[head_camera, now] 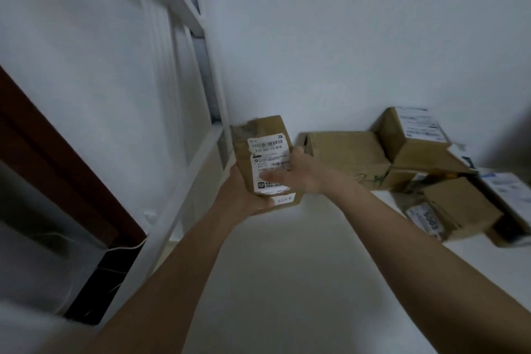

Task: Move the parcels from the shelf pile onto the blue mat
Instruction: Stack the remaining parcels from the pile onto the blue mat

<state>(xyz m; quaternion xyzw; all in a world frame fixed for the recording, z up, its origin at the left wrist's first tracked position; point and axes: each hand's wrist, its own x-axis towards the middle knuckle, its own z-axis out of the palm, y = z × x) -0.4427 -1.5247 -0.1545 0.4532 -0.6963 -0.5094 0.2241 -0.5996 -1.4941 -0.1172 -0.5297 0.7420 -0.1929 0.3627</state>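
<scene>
White shelf board [287, 267] against a pale wall, small parcel [265, 158] held up over it in both hands.

Left hand [244, 195] cupped under the near lower corner, thumb curled over the bottom edge beside the white label [270, 165], remaining fingers hidden behind the cardboard. Right hand [298, 174] laid across the labelled face from the right, fingers stretched flat and blurred (cannot tell whether spread or pressed together), fingertips reaching roughly mid-label. Parcel tilted, top edge away, clear of the board and just beside the white shelf upright [221, 112]. Pile of brown parcels [402, 164] heaped on the same board well to the right, apart from both hands.
</scene>
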